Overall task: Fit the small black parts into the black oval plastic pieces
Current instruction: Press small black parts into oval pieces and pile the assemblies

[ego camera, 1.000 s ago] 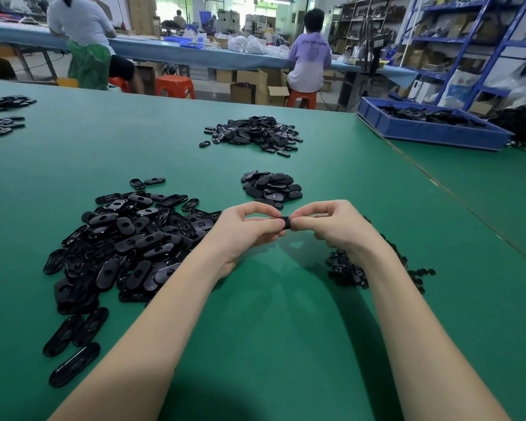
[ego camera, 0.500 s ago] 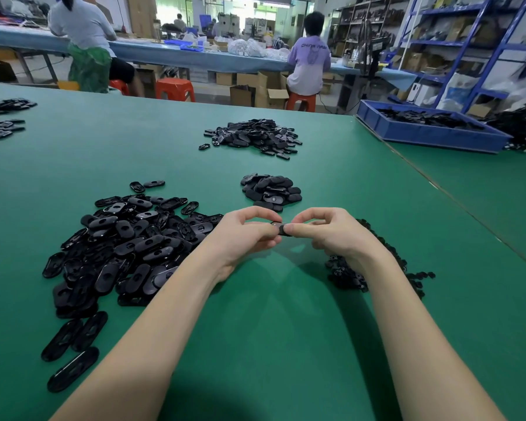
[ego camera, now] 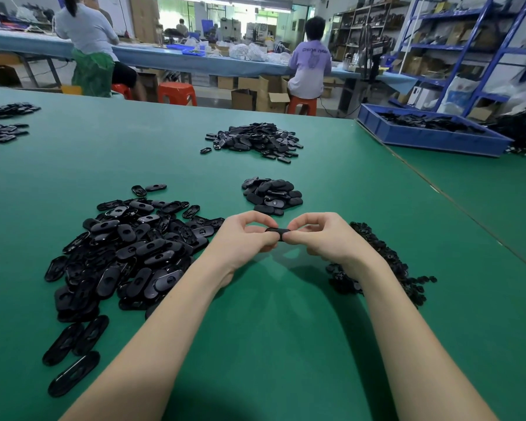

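Observation:
Both my hands meet above the green table (ego camera: 271, 329), holding one black oval piece (ego camera: 276, 231) between them. My left hand (ego camera: 243, 238) pinches its left end with thumb and fingers. My right hand (ego camera: 325, 238) pinches its right end; any small part there is hidden by the fingertips. A big heap of black oval pieces (ego camera: 128, 250) lies to my left. A heap of small black parts (ego camera: 377, 262) lies under and beside my right wrist. A small stack of oval pieces (ego camera: 272, 194) sits just beyond my hands.
Another pile of black pieces (ego camera: 252, 140) lies farther back. More piles (ego camera: 0, 129) sit at the far left edge. A blue bin (ego camera: 431, 132) of black parts stands on the adjoining table at the right. Two people sit at a bench behind.
The oval piece now shows more between my fingertips, turned flatter. Both hands stay together in nearly the same place.

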Available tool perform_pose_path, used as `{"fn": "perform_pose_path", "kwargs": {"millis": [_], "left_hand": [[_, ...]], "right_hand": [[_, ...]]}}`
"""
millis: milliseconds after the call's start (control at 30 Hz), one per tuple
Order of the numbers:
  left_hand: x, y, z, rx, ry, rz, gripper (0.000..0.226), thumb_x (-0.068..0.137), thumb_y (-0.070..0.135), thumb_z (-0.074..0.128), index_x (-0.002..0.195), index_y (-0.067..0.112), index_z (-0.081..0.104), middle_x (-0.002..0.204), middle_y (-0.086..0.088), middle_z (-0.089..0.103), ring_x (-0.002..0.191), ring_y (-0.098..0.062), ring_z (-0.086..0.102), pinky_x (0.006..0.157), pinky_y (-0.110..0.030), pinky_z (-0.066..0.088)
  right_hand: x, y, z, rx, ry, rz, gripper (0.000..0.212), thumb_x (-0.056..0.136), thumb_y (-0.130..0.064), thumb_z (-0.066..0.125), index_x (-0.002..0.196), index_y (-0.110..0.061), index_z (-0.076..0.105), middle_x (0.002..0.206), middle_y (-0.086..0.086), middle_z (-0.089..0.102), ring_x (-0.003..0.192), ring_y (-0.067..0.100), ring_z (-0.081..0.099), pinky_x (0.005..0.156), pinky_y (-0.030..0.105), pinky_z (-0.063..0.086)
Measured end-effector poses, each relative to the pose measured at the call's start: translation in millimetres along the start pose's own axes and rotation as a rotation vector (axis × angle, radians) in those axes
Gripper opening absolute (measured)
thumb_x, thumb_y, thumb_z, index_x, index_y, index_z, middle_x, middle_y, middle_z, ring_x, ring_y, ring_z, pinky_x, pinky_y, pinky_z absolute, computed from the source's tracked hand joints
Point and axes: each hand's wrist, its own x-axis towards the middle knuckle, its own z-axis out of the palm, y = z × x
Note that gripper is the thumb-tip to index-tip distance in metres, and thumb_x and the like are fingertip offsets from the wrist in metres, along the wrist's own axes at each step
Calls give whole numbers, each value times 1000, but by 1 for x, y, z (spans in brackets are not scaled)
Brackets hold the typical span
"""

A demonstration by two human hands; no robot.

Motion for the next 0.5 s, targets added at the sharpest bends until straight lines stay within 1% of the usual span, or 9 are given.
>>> {"fn": "perform_pose_path", "kwargs": {"millis": [133,233,267,367,500], "left_hand": [[2,-1,-1,-14,11,10,14,86,0,71,92,11,68,76,-6,75,71,-16,64,74,-20,55],[2,-3,-1,3,15,19,13,86,2,73,93,12,69,78,-6,76,72,-15,66,78,-23,55],[3,-3,-1,20,16,21,13,86,4,73,94,13,69,80,-5,76,72,-14,67,78,-23,55],[3,-5,-2,66,19,25,12,87,6,74,93,15,69,80,-2,77,71,-10,68,72,-18,53],[5,-6,-1,97,35,25,13,86,6,74,92,16,69,75,1,75,70,-10,67,75,-23,53]], "right_hand": [[2,2,1,16,14,-18,12,82,-25,84,80,-22,73,63,-9,58,46,4,39,44,10,31],[3,3,2,7,30,-31,12,82,-23,84,80,-20,74,59,-10,57,47,1,44,47,10,35],[3,3,2,2,37,-32,11,82,-23,84,81,-19,74,59,-11,57,47,-1,45,48,9,35],[3,3,6,-18,51,-24,10,82,-21,83,82,-18,74,58,-12,56,47,-1,45,48,10,35],[3,4,9,-23,80,-12,10,81,-20,82,77,-19,73,61,-8,54,47,1,42,45,11,33]]}}
